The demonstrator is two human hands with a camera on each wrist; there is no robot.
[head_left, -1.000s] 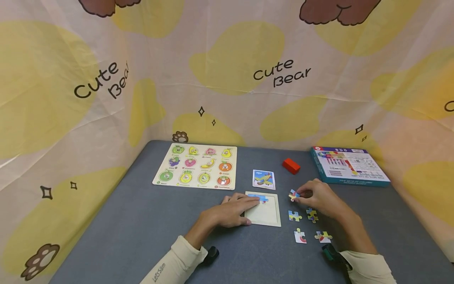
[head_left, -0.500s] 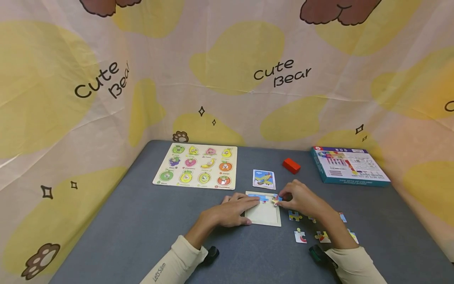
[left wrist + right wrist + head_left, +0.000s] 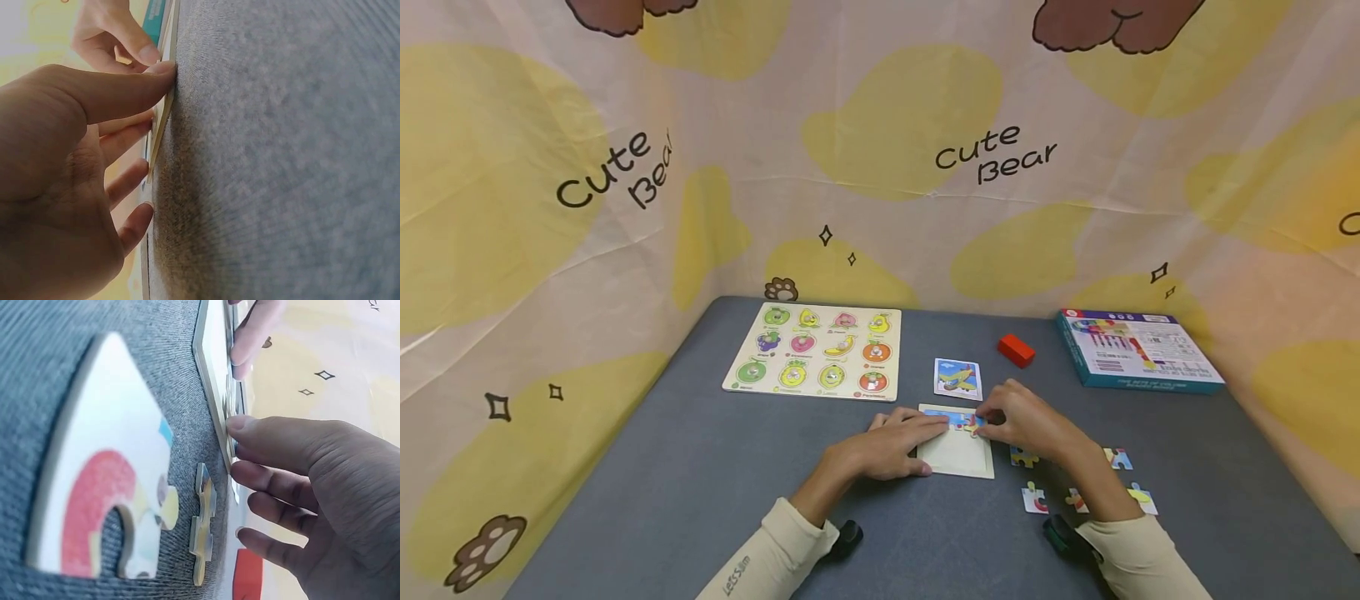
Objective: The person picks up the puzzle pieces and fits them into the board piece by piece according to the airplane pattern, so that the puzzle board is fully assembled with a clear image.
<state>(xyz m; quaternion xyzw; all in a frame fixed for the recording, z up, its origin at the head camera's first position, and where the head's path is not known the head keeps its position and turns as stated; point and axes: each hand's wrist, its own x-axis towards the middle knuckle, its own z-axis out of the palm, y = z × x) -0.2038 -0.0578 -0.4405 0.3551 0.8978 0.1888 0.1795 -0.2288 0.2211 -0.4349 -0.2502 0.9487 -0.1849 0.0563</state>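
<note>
My left hand (image 3: 891, 446) rests on the left side of a small white puzzle tray (image 3: 955, 458). Its fingers reach over blue puzzle pieces at the tray's top, and its thumb touches the near left edge. At the tray's upper right, my right hand (image 3: 1026, 421) pinches a small colourful puzzle piece (image 3: 970, 426) between thumb and fingers, beside the blue pieces. Part of that piece is hidden by the fingertips. A red and white puzzle piece (image 3: 106, 487) looms close in the right wrist view, with another loose piece (image 3: 202, 528) beyond it.
Several loose pieces (image 3: 1035, 500) lie right of the tray, some under my right forearm. Behind the tray is a picture card with an airplane (image 3: 958, 380). A fruit board (image 3: 816, 352) lies back left; a red block (image 3: 1017, 351) and a flat box (image 3: 1142, 350) stand back right.
My right hand has carried the puzzle piece leftward from the loose pieces onto the tray's upper right, then slid it closer to the blue pieces. My left hand has stayed in place.
</note>
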